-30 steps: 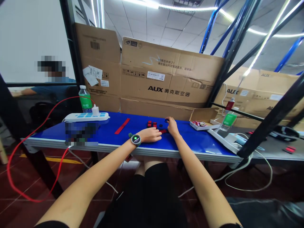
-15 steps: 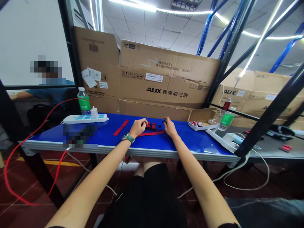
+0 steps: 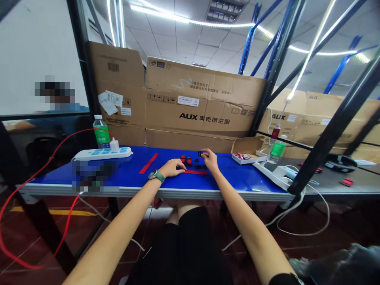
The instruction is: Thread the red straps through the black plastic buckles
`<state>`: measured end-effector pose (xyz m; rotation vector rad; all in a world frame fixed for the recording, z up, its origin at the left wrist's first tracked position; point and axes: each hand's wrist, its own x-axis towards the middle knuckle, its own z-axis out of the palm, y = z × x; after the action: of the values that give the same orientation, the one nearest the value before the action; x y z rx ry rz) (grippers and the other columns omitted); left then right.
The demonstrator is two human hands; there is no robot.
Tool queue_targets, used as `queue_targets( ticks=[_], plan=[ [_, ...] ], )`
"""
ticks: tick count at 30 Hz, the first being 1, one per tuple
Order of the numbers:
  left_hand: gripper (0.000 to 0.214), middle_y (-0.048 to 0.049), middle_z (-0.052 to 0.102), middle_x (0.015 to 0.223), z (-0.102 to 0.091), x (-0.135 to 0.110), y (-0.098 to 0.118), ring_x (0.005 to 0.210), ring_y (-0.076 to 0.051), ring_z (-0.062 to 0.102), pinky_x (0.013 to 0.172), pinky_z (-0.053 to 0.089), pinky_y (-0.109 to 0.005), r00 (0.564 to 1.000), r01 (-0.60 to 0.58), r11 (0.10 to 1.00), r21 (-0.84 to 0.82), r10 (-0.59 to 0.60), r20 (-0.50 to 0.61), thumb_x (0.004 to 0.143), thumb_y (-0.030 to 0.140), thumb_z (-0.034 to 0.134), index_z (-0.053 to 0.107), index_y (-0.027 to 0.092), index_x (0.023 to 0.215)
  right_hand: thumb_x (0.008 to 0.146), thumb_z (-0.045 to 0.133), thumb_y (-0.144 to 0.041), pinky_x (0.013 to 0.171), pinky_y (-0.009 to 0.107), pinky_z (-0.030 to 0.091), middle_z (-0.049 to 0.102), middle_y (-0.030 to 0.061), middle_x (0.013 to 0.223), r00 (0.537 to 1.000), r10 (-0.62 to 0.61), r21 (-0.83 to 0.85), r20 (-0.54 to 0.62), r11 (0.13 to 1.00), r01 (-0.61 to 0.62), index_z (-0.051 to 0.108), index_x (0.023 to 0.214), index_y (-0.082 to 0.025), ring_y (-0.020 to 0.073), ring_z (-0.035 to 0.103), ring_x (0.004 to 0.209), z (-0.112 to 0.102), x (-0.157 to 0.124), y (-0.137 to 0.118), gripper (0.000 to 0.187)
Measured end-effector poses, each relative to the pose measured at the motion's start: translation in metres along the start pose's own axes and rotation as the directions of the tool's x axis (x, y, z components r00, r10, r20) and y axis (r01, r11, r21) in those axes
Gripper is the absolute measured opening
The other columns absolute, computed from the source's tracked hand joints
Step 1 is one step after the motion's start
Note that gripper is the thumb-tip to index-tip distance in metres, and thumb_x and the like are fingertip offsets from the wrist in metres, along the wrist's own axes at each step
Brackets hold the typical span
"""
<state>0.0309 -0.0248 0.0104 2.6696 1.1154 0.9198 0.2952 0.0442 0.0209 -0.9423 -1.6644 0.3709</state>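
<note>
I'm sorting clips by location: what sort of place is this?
Probably a warehouse or small assembly workshop: large cardboard boxes behind a blue worktable, metal racking overhead, and small red parts laid out on it.

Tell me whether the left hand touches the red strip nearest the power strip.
Apart. The head view shows bare blue table between the left hand and that red strip.

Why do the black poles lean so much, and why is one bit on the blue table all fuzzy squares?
Head view: the wide lens tilts and bends the black poles near the edges; the patch on the blue table is blocked into mosaic squares, not out of focus; the ceiling light strips glare white.
</note>
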Motion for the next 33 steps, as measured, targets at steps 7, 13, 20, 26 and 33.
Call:
queue_targets(
  ticks=[7,13,20,26,33],
  plan=[
    [0.045,-0.0058,0.069,0.101,-0.002,0.006,0.008,0.084,-0.019,0.063,0.081,0.051,-0.032,0.959,-0.044,0.996,-0.081,0.019,-0.284,0.084,0.037,0.076,0.062,0.019,0.124,0.073,0.076,-0.030,0.070,0.029,0.056,0.075,0.0044,0.072,0.960,0.169,0.200,0.221,0.956,-0.215,0.069,0.084,-0.016,0.0188,0.072,0.068,0.030,-0.004,-0.036,0.019],
    [0.032,-0.0075,0.070,0.106,-0.007,0.007,0.008,0.085,-0.019,0.065,0.085,0.053,-0.033,0.866,0.010,0.999,-0.039,-0.028,-0.499,0.088,0.028,0.072,0.064,0.019,0.117,0.076,0.076,-0.034,0.054,0.021,0.044,0.072,0.0023,0.067,0.911,0.233,0.260,0.341,0.908,-0.329,0.071,0.086,-0.015,0.0129,0.062,0.057,0.063,-0.006,-0.066,0.023],
    [0.028,-0.0086,0.072,0.104,-0.005,0.006,-0.012,0.073,-0.017,0.065,0.080,0.054,-0.032,0.795,0.172,0.984,-0.041,-0.163,-0.585,0.086,0.026,0.072,0.069,0.017,0.112,0.100,0.054,-0.043,0.073,0.025,0.045,0.074,0.0081,0.081,0.978,0.004,-0.226,0.210,0.973,0.045,0.073,0.085,-0.017,0.0178,0.066,0.077,0.064,-0.019,-0.070,0.036],
    [0.030,-0.0137,0.075,0.107,-0.005,0.003,-0.023,0.073,-0.020,0.068,0.080,0.054,-0.034,0.672,0.420,0.901,-0.108,-0.389,-0.630,0.088,0.031,0.067,0.073,0.014,0.112,0.093,0.069,-0.043,0.088,0.027,0.047,0.069,0.0102,0.103,0.638,-0.319,-0.188,0.700,0.780,0.597,0.073,0.106,-0.015,0.0200,0.063,0.097,0.061,-0.040,-0.067,0.031],
    [0.036,-0.0141,0.078,0.094,-0.008,0.002,-0.017,0.088,-0.025,0.073,0.082,0.051,-0.030,0.718,0.490,0.868,-0.077,-0.452,-0.529,0.098,0.036,0.049,0.077,0.015,0.091,0.101,0.050,-0.020,0.083,0.027,0.046,0.071,0.0136,0.102,0.763,-0.181,-0.462,0.621,0.702,0.542,0.068,0.103,-0.013,0.0207,0.067,0.093,0.070,-0.040,-0.068,0.019]
  ],
)
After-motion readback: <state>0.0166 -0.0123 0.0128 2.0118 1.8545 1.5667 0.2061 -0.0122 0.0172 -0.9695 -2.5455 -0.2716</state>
